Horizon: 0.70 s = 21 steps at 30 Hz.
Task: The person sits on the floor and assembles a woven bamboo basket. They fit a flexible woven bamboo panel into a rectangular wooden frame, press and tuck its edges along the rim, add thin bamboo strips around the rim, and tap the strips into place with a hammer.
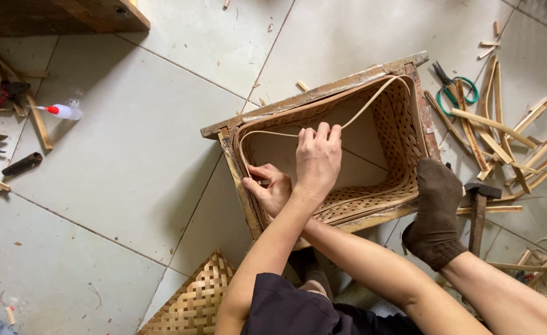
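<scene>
A rectangular woven bamboo basket (403, 124) sits inside a worn wooden frame (323, 92) on the tiled floor. A thin pale cane strip (363, 107) loops along the inside of its rim. My arms cross over the basket. My left hand (318, 162) lies fingers-up on the strip at the far rim. My right hand (269, 187) pinches the strip against the basket's left rim. My foot in a brown sock (436, 208) rests on the frame's near right corner.
A hammer (478, 209) lies beside the foot. Green-handled scissors (456, 90) and several bamboo slats (503, 133) are scattered at the right. A woven mat (192, 304) lies at the bottom. At the left are a small glue bottle (65, 111), red pliers (0, 93) and a wooden bench (99, 13).
</scene>
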Motion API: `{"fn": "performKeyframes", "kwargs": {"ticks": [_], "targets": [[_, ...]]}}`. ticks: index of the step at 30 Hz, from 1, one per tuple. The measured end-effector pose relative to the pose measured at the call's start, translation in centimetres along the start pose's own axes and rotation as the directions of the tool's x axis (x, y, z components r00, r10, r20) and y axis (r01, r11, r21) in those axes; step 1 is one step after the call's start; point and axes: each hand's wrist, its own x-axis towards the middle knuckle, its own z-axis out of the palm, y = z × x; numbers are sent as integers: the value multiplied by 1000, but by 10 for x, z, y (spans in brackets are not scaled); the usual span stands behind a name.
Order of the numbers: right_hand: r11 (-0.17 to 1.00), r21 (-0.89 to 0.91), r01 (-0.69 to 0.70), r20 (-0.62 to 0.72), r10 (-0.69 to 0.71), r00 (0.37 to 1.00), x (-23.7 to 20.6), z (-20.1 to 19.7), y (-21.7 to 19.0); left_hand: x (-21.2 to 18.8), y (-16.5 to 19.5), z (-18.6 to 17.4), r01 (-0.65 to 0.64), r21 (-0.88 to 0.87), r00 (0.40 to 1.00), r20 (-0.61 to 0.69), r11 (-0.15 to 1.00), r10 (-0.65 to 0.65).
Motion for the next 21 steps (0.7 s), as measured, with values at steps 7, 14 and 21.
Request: {"fn": "performKeyframes", "kwargs": {"ticks": [7, 14, 21], "targets": [[980, 98, -173, 98, 163, 982, 6, -5, 11, -3, 3, 7, -11, 26, 999, 36, 1000, 10], [975, 144, -167, 164, 143, 976, 8, -8, 15, 0, -5, 18, 28, 29, 996, 79, 999, -30], [944, 183, -273, 192, 238, 952, 11, -5, 28, 13, -18, 27, 65, 114, 992, 99, 991, -76]]}}
